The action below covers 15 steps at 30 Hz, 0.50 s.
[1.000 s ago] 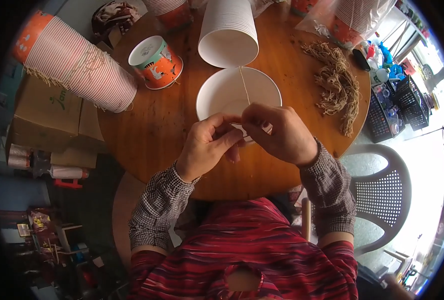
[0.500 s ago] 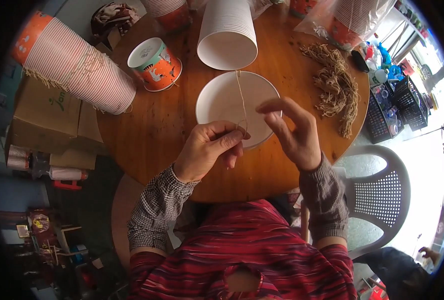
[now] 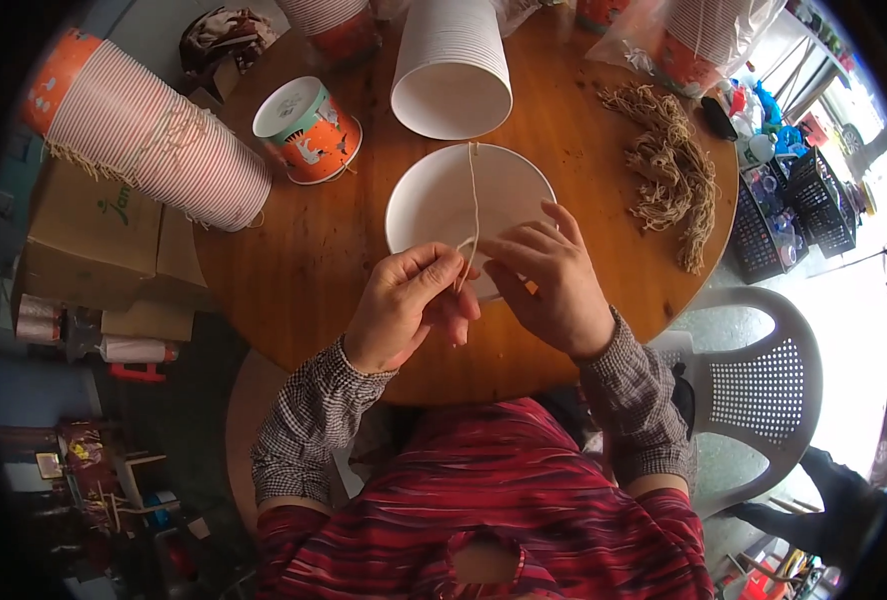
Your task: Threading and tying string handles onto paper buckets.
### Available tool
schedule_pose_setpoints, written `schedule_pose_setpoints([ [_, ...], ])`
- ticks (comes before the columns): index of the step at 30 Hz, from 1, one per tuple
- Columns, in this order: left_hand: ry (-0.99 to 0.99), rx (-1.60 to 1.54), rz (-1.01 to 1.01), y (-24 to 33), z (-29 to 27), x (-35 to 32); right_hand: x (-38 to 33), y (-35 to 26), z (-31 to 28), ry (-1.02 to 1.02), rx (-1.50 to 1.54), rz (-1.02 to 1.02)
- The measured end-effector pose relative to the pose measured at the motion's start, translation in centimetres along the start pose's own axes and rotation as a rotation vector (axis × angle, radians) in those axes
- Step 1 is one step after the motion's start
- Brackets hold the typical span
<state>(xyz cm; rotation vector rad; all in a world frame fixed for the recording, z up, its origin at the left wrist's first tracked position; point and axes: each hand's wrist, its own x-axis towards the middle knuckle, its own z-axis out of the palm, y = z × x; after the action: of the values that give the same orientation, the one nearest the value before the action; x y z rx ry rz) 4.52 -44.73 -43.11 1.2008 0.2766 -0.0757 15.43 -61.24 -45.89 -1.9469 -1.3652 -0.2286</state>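
On the table (image 3: 294, 250), the tub (image 3: 426, 195) sits before a tub stack (image 3: 451, 95), cup (image 3: 326, 148) left, cord bundle (image 3: 672, 175) right

Left hand (image 3: 400, 310) partly hides the white tub (image 3: 429, 200) (tub stack (image 3: 452, 45) cropped above).

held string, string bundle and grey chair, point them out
held string (image 3: 475, 192), head view: its upper stretch
string bundle (image 3: 673, 183), head view: its middle strands
grey chair (image 3: 759, 392), head view: its perforated backrest

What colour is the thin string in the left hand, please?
The thin string is pale beige, clearest in head view.
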Motion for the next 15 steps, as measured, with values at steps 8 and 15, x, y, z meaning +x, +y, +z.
schedule_pose_setpoints([
  [8,-0.109,-0.010,-0.102,0.5,-0.6,-0.1,1.2,-0.9,0.1,0.132,0.203,0.038],
  [15,-0.173,0.019,-0.202,0.9,-0.6,-0.1,0.9,-0.1,-1.1,0.074,0.500,0.183],
])
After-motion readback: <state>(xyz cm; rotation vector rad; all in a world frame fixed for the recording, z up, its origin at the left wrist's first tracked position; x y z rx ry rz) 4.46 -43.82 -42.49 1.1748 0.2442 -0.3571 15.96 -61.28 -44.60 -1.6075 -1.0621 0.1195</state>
